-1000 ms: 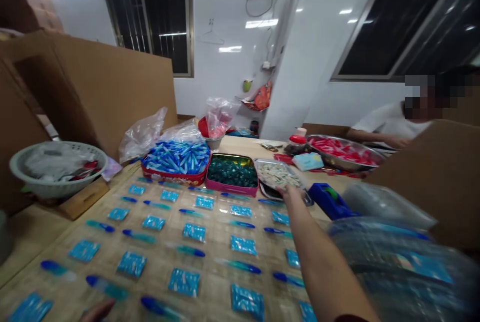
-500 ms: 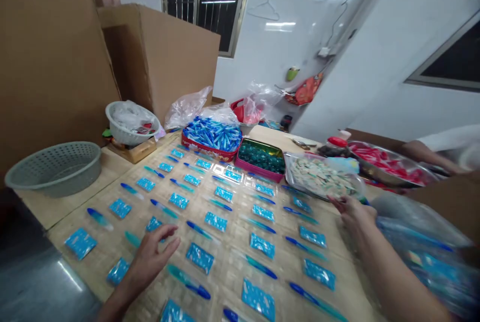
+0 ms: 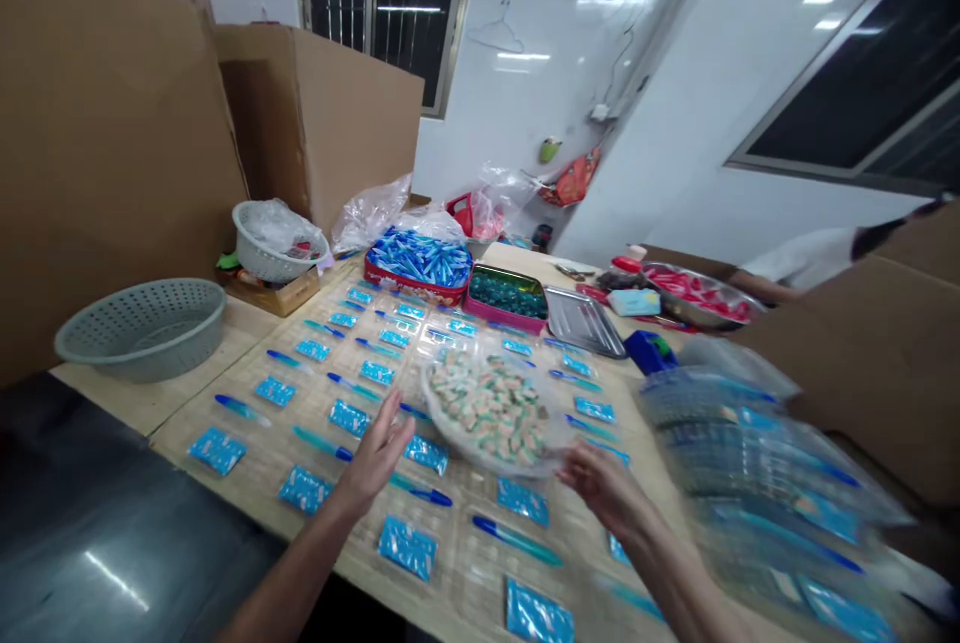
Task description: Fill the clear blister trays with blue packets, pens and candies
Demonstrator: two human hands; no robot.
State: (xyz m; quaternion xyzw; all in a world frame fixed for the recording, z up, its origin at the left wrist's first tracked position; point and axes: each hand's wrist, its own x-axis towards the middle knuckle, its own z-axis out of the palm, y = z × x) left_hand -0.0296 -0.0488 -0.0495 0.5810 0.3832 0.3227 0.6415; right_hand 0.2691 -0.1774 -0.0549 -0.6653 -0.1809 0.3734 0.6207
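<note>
My right hand [image 3: 596,483] grips the near right rim of a shallow translucent basin [image 3: 551,458], which hangs over the laid-out trays. Small pale pieces [image 3: 491,403] with green and pinkish parts fill it; their kind is too blurred to tell. To the left of the basin, my left hand [image 3: 379,453] is open, fingers apart, holding nothing. Beneath both hands lie clear plastic trays [image 3: 457,523] with blue-and-teal pens [image 3: 517,538] and small blue patterned packets [image 3: 407,546] in their compartments.
Behind the trays stand a red tin of blue pieces [image 3: 420,295] and a pink tin of dark green pieces [image 3: 506,320]. A metal tray [image 3: 585,321] lies beside them. Stacked filled trays [image 3: 765,463] stand at right, a grey basket [image 3: 142,363] at left. Another person's sleeve [image 3: 795,258] shows at far right.
My right hand has brought the basin from the metal tray at the back right leftward over the trays. My left hand has moved right, towards it. The camera view has swung right.
</note>
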